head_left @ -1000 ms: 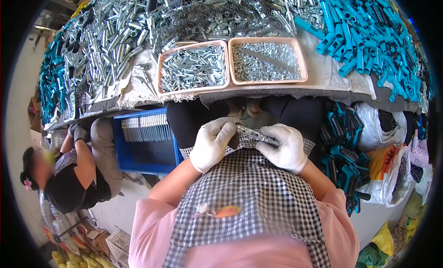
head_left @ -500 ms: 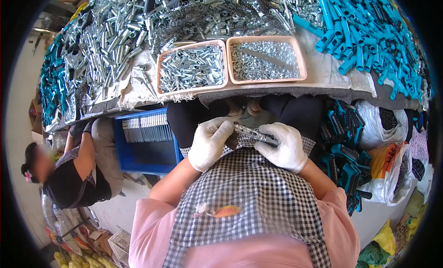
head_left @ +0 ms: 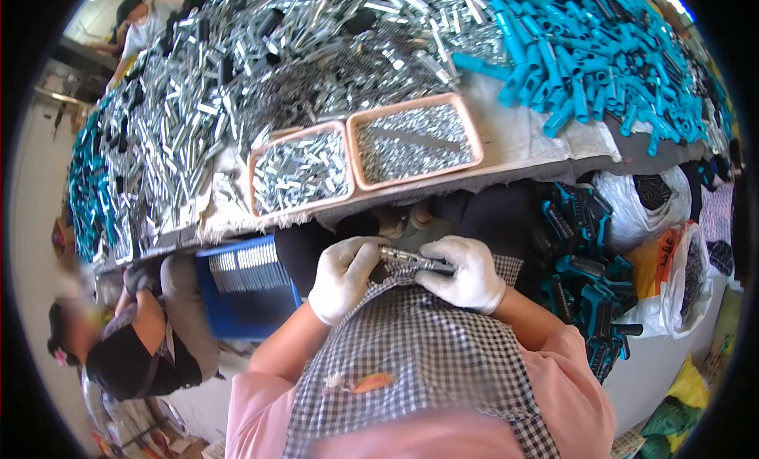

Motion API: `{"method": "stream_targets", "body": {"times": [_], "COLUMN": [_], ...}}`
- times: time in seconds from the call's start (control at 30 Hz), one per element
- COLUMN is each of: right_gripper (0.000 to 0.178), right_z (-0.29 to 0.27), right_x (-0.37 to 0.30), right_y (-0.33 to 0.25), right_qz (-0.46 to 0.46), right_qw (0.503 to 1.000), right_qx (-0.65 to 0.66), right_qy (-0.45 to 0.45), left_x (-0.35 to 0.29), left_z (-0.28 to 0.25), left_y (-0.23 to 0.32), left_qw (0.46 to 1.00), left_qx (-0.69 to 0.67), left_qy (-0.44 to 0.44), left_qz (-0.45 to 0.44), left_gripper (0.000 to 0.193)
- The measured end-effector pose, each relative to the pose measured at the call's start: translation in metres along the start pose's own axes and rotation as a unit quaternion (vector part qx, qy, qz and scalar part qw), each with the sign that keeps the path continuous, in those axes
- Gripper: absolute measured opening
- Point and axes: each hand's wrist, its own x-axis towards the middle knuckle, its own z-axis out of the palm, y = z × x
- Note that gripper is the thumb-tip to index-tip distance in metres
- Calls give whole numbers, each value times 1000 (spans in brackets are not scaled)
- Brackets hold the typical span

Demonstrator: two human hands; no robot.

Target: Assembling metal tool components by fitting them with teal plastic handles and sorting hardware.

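Both my hands wear white gloves and meet over my lap, just above a checked apron (head_left: 443, 348). Between them lies a silvery metal cylinder-shaped part (head_left: 407, 258), its long side running left to right. My left hand (head_left: 345, 277) is closed, with thumb and fingers pinched at the part's left end. Around its right end, my right hand (head_left: 465, 274) is closed as well. The fingertips partly cover both ends, so the finer shape there is hidden.
Ahead, the table carries two trays, one of metal pins (head_left: 258, 209) and one of tiny metal pieces (head_left: 477, 143). Piles of metal parts (head_left: 190, 119) and teal tubes (head_left: 585, 71) lie behind. A blue crate (head_left: 237, 329) stands left, teal-black handles (head_left: 585, 269) right. Another person (head_left: 142, 352) sits at left.
The whole view has turned and shifted, so the trays now appear lower and farther left. My hands keep hold of the metal part, which still lies between them.
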Motion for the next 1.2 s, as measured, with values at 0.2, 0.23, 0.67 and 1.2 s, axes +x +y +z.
{"method": "stream_targets", "body": {"times": [0.2,0.23,0.67,1.2], "right_gripper": [34,34,32,40], "right_z": [-20,-24,-66,-52], "right_x": [1,-1,-17,-31], "right_y": [14,16,29,17], "right_qz": [-10,-5,91,197], "right_qw": [995,995,984,963], "right_qx": [60,59,52,136], "right_qy": [80,86,143,123], "left_x": [42,54,340,359], "left_z": [4,3,124,134], "left_y": [18,21,79,86], "left_qw": [970,955,704,589], "left_qx": [144,137,563,667], "left_qy": [-74,-94,16,-70], "left_qz": [179,244,434,450], "left_gripper": [49,45,45,29]}}
